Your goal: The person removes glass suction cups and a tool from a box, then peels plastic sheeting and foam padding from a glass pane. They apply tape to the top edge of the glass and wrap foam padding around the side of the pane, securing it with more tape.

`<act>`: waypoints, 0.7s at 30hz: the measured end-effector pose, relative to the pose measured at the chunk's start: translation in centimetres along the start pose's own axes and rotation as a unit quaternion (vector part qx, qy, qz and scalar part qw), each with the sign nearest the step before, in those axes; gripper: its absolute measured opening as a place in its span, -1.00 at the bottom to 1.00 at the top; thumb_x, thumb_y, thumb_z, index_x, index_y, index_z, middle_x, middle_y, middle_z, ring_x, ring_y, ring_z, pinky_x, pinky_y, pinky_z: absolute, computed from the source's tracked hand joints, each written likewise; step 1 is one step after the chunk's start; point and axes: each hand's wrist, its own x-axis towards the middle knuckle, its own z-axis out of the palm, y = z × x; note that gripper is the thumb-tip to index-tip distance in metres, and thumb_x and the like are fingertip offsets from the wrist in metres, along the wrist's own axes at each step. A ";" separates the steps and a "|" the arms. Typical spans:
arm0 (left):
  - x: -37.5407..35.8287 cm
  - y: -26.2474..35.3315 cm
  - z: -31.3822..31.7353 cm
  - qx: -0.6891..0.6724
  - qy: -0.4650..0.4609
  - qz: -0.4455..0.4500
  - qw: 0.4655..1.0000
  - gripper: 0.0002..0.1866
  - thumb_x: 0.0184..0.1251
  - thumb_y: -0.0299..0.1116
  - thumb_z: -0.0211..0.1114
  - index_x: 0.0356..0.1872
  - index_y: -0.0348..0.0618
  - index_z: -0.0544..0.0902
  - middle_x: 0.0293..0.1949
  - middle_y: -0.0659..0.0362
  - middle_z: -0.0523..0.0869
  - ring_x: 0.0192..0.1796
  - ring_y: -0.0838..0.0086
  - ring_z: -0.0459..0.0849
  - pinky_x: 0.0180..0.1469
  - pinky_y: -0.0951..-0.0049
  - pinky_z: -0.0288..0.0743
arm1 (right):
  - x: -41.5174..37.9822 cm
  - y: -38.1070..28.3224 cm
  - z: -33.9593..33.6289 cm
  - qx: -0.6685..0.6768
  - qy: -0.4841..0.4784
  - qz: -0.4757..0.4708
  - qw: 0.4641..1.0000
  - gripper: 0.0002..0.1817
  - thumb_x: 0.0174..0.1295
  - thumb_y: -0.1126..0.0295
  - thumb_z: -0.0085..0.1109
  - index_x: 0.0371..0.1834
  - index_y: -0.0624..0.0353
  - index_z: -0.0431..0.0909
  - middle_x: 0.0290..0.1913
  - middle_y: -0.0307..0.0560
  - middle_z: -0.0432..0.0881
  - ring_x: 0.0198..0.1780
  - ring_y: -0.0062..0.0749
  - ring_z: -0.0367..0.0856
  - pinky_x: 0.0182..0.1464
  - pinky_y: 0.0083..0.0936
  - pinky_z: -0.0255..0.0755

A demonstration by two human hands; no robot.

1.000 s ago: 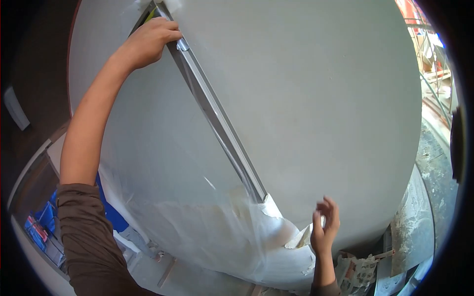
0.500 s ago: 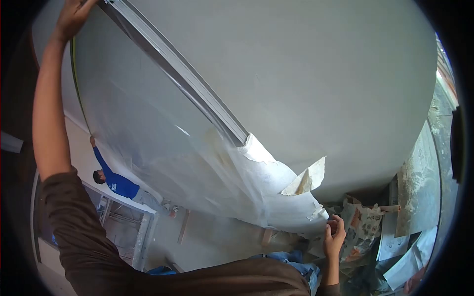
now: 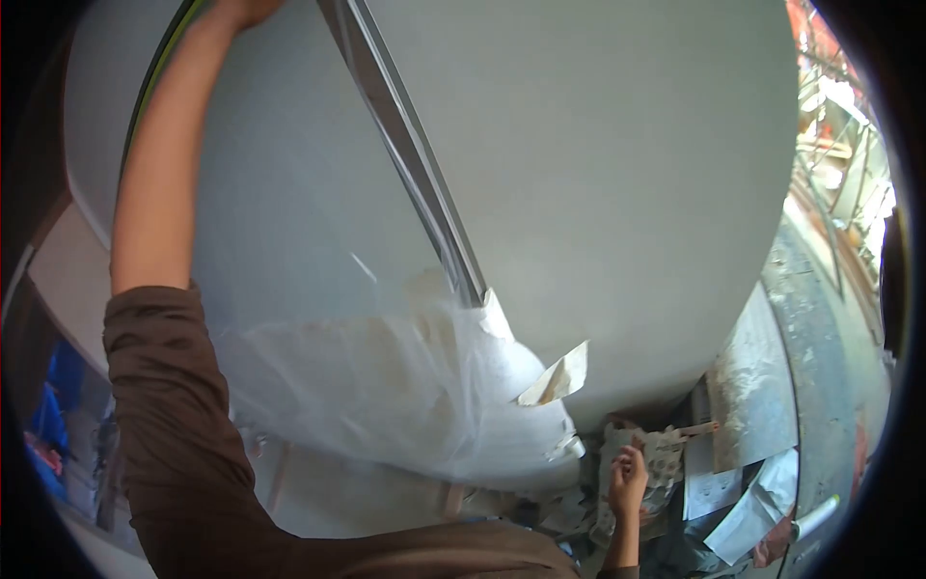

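Observation:
My left hand (image 3: 245,10) reaches up to the top edge of the view, beside the upper end of a long grey metal strip (image 3: 415,145). Its fingers are cut off by the frame. The strip runs slanting down across a large smooth grey surface (image 3: 598,174). Clear plastic sheeting (image 3: 376,376) hangs from the strip, bunching into white folds near its lower end. A torn cream paper flap (image 3: 559,376) sticks out there. My right hand (image 3: 628,478) is low on the right, apart from the sheeting, its fingers loosely curled with nothing visible in them.
Crumpled printed paper (image 3: 661,454) lies behind my right hand. White sheets (image 3: 762,521) and a dusty board (image 3: 748,386) are at the lower right. A green-edged band (image 3: 154,87) curves along the left, and blue items (image 3: 48,415) show at the far left.
The view has swung, and the strip now stands steeper. My left hand has moved partly out at the top. My right hand is farther from the sheeting. The person in blue no longer shows clearly.

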 end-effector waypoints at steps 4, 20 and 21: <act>-0.2 2.9 -2.6 0.002 -0.065 0.024 0.998 -0.61 0.64 -0.09 -0.07 0.05 -0.13 0.63 0.20 0.01 0.56 0.43 0.04 0.35 0.55 -0.11 0.07 | -2.8 -1.0 -1.5 -0.034 0.037 -0.013 0.999 -0.70 0.31 0.57 0.16 0.11 0.23 0.60 -0.22 0.03 0.73 -0.20 -0.30 0.76 -0.08 -0.40 0.59; -33.7 46.6 -8.2 -0.364 -0.017 -0.122 0.923 -0.52 0.40 -0.20 0.38 0.32 0.00 0.65 0.54 -0.04 0.37 0.57 -0.08 0.29 0.53 -0.22 0.14 | -33.3 -5.6 -34.0 -0.251 0.715 -0.003 0.653 -0.78 0.43 0.30 0.25 -0.03 0.19 0.71 -0.35 -0.15 0.73 -0.32 -0.53 0.69 -0.22 -0.53 0.57; -35.5 49.4 -10.3 -0.426 -0.048 -0.171 0.887 -0.51 0.39 -0.21 0.39 0.31 -0.04 0.64 0.52 -0.07 0.39 0.55 -0.09 0.30 0.53 -0.19 0.15 | -35.3 -4.9 -38.1 -0.251 0.742 0.004 0.621 -0.78 0.41 0.30 0.26 -0.03 0.21 0.70 -0.34 -0.11 0.76 -0.32 -0.44 0.73 -0.17 -0.49 0.60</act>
